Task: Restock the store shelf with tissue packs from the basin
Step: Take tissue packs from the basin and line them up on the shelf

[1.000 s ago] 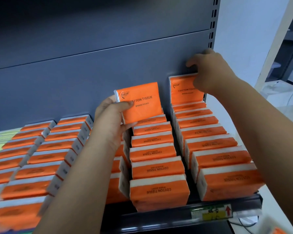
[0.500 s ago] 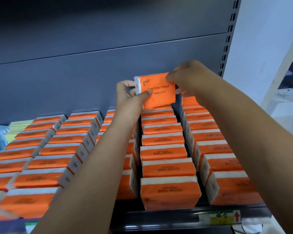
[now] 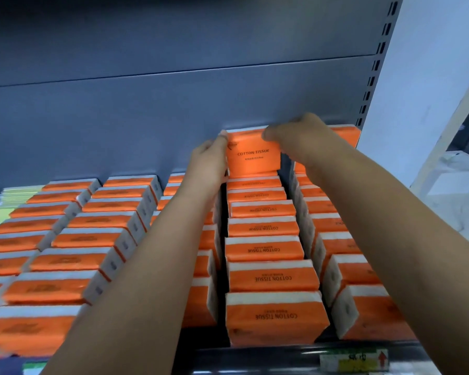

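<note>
Shelf [image 3: 255, 355], dark grey metal, grey back panel. Stocked with orange tissue packs [image 3: 268, 277] in front-to-back rows, white edges up. Rows run left of the left hand [image 3: 209, 165], between both hands, and under the right hand [image 3: 301, 139]. Price label [image 3: 354, 361] on front rail.

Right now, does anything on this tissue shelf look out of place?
Only the held tissue pack: it stands upright with its print right way up at the back of its row, where the packs in front show theirs upside down.
</note>
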Action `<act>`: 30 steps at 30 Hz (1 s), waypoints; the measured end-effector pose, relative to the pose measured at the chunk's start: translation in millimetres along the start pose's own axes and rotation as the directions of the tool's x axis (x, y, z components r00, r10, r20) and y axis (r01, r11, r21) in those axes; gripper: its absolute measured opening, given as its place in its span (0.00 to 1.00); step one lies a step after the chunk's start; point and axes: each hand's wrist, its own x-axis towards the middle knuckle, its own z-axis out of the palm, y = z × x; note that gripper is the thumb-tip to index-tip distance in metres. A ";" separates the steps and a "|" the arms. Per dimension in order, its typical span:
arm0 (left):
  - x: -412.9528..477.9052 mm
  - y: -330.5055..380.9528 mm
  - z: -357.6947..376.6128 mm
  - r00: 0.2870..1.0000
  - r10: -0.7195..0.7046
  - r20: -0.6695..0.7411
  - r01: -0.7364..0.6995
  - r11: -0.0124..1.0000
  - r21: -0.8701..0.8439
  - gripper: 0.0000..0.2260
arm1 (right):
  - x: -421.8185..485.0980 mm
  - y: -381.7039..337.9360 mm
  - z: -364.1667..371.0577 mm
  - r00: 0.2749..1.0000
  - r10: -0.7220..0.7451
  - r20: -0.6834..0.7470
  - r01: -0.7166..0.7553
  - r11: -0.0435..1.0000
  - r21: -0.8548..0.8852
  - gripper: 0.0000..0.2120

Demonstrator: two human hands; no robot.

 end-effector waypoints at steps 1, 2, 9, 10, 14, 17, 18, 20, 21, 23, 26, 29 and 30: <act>-0.1 0.4 0.0 1.000 -0.009 -0.004 0.009 1.000 -0.011 0.14 | 0.6 -0.4 0.9 1.000 0.004 -0.002 -0.004 1.000 0.000 0.14; -0.6 1.4 0.3 1.000 -0.020 -0.006 0.020 1.000 -0.019 0.16 | 0.2 -1.1 1.2 1.000 0.006 -0.003 -0.006 1.000 -0.001 0.15; -4.9 2.7 0.2 0.999 -0.047 -0.023 0.046 0.998 -0.034 0.16 | -1.9 1.0 -0.5 1.000 0.008 -0.009 -0.009 0.992 -0.124 0.05; -5.6 2.4 0.4 0.999 -0.043 -0.026 0.043 0.999 -0.016 0.15 | -2.0 1.2 -0.6 1.000 -0.001 -0.006 0.000 0.989 -0.151 0.06; -6.8 1.3 -2.4 0.997 -0.004 -0.072 0.007 0.999 0.042 0.10 | -6.0 3.2 2.9 0.994 -0.109 0.000 0.103 0.937 -0.334 0.15; -9.9 1.2 -4.6 0.993 0.078 -0.093 -0.066 0.990 0.122 0.11 | -12.2 3.7 6.4 0.970 -0.240 -0.029 0.195 0.848 -0.494 0.15; -14.1 2.0 -5.5 0.988 0.122 -0.098 -0.105 0.980 0.169 0.11 | -14.7 3.0 7.4 0.959 -0.282 -0.036 0.222 0.825 -0.520 0.15; -20.9 0.4 -10.9 0.968 0.228 -0.103 -0.190 0.938 0.289 0.13 | -19.9 0.6 11.9 0.934 -0.357 -0.032 0.280 0.784 -0.554 0.15; -25.5 -0.9 -14.1 0.957 0.274 -0.096 -0.222 0.905 0.363 0.16 | -22.1 -0.1 15.1 0.919 -0.394 -0.017 0.315 0.760 -0.568 0.15; -34.1 -3.3 -22.0 0.931 0.350 -0.104 -0.250 0.818 0.518 0.24 | -24.2 1.1 22.9 0.877 -0.479 0.031 0.407 0.709 -0.576 0.13; -46.9 -1.7 -35.2 0.914 0.379 -0.146 -0.240 0.794 0.559 0.26 | -30.9 2.2 36.6 0.824 -0.549 0.137 0.526 0.654 -0.543 0.18; -58.9 0.7 -56.0 0.893 0.428 -0.138 -0.229 0.696 0.680 0.26 | -47.7 -4.6 52.8 0.820 -0.536 0.199 0.555 0.661 -0.505 0.21; -63.1 1.0 -66.3 0.883 0.448 -0.140 -0.210 0.643 0.736 0.28 | -55.1 -8.5 59.5 0.820 -0.530 0.216 0.560 0.664 -0.496 0.22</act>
